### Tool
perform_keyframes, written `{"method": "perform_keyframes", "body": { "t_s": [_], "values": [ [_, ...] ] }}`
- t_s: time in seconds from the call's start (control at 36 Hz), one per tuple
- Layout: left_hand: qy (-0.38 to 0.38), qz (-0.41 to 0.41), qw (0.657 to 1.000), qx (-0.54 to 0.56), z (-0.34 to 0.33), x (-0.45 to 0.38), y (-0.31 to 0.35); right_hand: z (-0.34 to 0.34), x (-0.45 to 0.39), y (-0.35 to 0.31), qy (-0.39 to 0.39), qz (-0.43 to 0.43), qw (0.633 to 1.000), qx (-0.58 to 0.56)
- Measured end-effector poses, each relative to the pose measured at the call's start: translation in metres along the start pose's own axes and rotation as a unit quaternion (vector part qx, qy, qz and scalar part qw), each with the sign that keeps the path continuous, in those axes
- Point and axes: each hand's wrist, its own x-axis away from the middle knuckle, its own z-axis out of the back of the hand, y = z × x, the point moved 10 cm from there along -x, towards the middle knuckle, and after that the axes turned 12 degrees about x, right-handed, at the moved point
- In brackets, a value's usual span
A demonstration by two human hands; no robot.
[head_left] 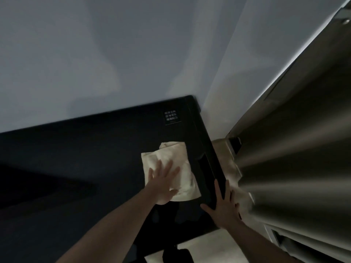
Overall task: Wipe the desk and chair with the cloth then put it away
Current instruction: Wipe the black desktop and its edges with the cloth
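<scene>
1. The dark worktop (76, 158) is running along a pale wall (114, 54), stretching from the far left to a corner at the right.
2. The left hand (164, 184) is lying flat on the cloth (174, 158), fingers straight and spread, pressing it down rather than gripping it.
3. The cream cloth is sitting crumpled on the worktop near its right end, just below a small sticker (171, 117) with white lettering.
4. The right hand (223, 207) is resting on the worktop's right edge, fingers straight, holding nothing.
5. A grey curtain (294, 149) is hanging at the far right, just beside the worktop.
</scene>
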Motion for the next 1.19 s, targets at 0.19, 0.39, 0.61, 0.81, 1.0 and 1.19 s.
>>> {"method": "perform_keyframes", "body": {
  "t_s": [0.19,0.39,0.61,0.81,1.0,1.19],
  "values": [
    [0.046,-0.032,0.998,-0.034,-0.012,0.034,-0.038,0.008,0.009,-0.008,-0.015,-0.019,0.999,-0.024],
    [0.035,-0.036,0.995,-0.086,-0.015,0.034,-0.038,0.012,0.007,-0.003,0.006,-0.005,0.999,-0.047],
    [0.043,-0.037,0.998,-0.03,-0.016,-0.002,-0.001,0.024,-0.014,0.018,0.032,0.044,0.994,-0.099],
    [0.087,-0.006,0.996,-0.03,-0.012,-0.044,0.054,0.035,-0.039,0.039,0.0,0.146,0.971,-0.188],
    [0.079,-0.005,0.997,-0.02,-0.004,-0.079,0.09,0.047,-0.052,0.056,-0.012,0.156,0.959,-0.238],
    [0.095,-0.046,0.994,0.029,0.02,-0.057,0.089,0.097,-0.061,0.04,0.065,0.201,0.964,-0.161]
  ]
}}
